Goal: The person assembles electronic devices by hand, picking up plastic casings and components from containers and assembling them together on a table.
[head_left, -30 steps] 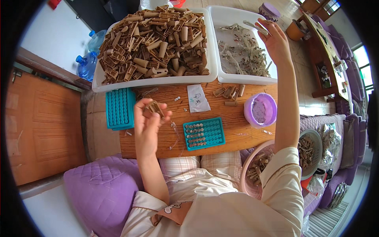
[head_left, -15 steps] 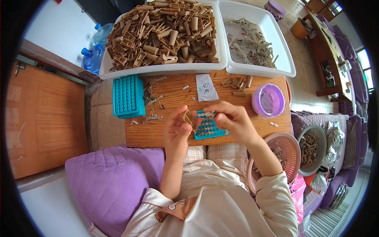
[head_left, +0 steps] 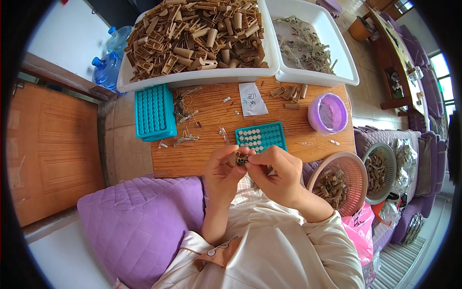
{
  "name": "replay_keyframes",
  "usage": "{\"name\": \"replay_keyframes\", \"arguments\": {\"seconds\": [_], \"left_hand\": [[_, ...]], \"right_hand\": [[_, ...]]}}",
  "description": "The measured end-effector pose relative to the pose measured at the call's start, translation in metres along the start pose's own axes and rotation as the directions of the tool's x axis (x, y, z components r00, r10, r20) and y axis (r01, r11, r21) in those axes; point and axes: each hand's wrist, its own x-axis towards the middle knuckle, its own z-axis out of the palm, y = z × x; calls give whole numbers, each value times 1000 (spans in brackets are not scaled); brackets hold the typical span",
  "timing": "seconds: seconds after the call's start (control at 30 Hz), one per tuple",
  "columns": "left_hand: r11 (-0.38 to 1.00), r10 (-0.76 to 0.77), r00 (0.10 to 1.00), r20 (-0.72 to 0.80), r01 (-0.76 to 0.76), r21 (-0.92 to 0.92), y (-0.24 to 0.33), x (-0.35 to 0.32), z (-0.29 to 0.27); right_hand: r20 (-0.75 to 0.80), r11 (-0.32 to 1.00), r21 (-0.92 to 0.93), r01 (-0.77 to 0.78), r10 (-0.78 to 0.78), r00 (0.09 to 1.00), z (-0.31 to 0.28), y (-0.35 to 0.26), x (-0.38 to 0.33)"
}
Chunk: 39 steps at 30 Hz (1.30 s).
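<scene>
My left hand [head_left: 223, 169] pinches a small brown plastic shell [head_left: 236, 157] in front of my chest, above the table's front edge. The fingertips of my right hand [head_left: 279, 177] are pinched together against the shell, at a small dark part [head_left: 242, 159]. What exactly the right fingers grip is hidden. Just beyond my hands lies a teal tray [head_left: 273, 131] with rows of round holes. Small round whitish pieces [head_left: 249, 137] fill its left columns.
A white bin [head_left: 202, 76] heaped with brown shells stands behind, beside another white bin [head_left: 346, 72] of wired parts. Stacked teal trays [head_left: 154, 113], a paper slip [head_left: 252, 99] and a purple tub [head_left: 328, 114] lie on the table [head_left: 192, 161]. Baskets [head_left: 360, 179] stand right.
Both hands have come together and nearer to my body. The right hand has moved left from above the tray to the shell, uncovering much of the tray. The view has shifted slightly.
</scene>
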Motion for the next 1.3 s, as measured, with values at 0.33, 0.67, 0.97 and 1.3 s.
{"name": "replay_keyframes", "arguments": {"seconds": [0.33,0.67,0.97,1.3], "left_hand": [[991,-137,989,-53,137,-3,-7,-16,-7],[961,-254,964,-85,242,-132,-3,-10,5],[976,-48,978,-204,89,199,-2,-12,8],[985,-110,971,-214,135,109,1,-13,13]], "right_hand": [[291,989,-104,105,-70,954,-17,-9,0],[318,990,-91,-110,133,939,-21,-3,-11],[192,967,-20,-252,251,949,-7,0,-21],[230,938,50,-343,323,918,-6,3,-22]]}}
